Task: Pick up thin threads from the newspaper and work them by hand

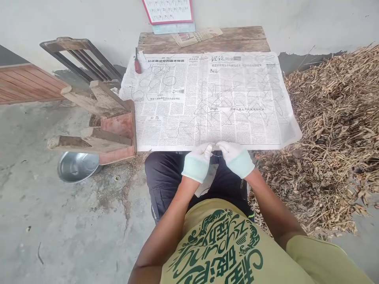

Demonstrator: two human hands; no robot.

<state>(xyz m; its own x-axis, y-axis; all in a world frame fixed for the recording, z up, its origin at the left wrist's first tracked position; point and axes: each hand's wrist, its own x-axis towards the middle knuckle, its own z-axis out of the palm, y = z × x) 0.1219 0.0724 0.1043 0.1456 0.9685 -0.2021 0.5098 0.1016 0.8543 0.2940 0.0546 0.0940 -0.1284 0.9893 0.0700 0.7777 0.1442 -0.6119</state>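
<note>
- A thin wire runs between the two gloved hands, just at the near edge of the newspaper; it is so fine that its full length cannot be made out.
- The left hand, in a white glove, is closed narrow, its fingertips pinching one end of the wire.
- The right hand, gloved alike, is pinched on the other end; the two hands nearly touch at the fingertips.
- Just beyond the hands a newspaper lies spread flat over a wooden table, with more thin wire shapes lying on its pages.
- Far beyond the left hand, at the paper's far corner, lies a red-handled tool.
- To the left of the left hand a wooden stool lies tipped over, with a metal basin beside it on the concrete floor.
- To the right of the right hand a heap of dry stalks covers the floor.
- Well beyond the hands a calendar hangs on the wall.
</note>
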